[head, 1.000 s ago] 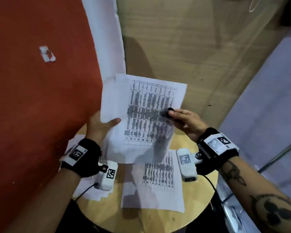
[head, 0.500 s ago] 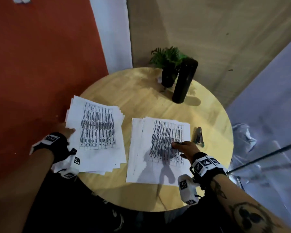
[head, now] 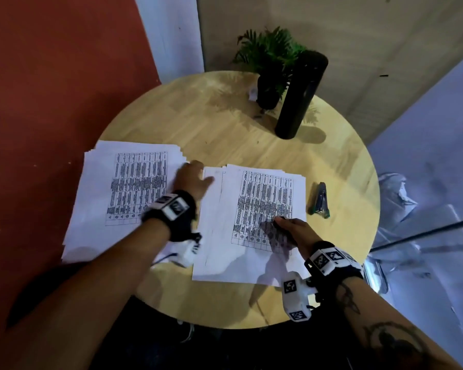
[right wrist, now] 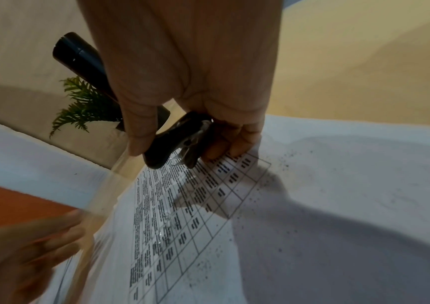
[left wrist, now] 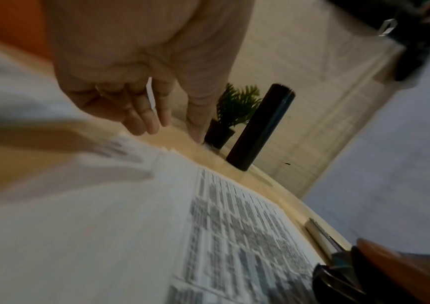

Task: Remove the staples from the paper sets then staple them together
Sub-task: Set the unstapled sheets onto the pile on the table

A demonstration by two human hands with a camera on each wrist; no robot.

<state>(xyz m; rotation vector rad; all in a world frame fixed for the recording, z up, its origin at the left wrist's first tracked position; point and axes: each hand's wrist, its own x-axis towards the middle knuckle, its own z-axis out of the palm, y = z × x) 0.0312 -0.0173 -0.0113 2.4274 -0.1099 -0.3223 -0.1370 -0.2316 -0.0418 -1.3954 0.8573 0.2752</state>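
Observation:
Two sets of printed sheets lie on the round wooden table (head: pixel 206 121): a left paper stack (head: pixel 123 188) and a right paper stack (head: pixel 254 217). My left hand (head: pixel 195 176) hovers between them, fingers loosely extended (left wrist: pixel 143 117) and holding nothing, thumb over the right stack's left edge. My right hand (head: pixel 285 225) rests on the right stack's printed table and grips a black staple remover (right wrist: pixel 172 142), with its fingertips (right wrist: pixel 237 148) touching the sheet. A dark metal stapler (head: pixel 320 201) lies on the table just right of the right stack.
A small potted fern (head: pixel 269 57) and a tall black cylinder bottle (head: pixel 300 94) stand at the table's far side. An orange-red wall (head: pixel 51 76) runs along the left. Bare wood shows between the papers and the plant.
The paper set held up a second ago now lies on the right stack. My left hand has moved from the left stack's outer edge to between the stacks. The right hand stays on the sheet.

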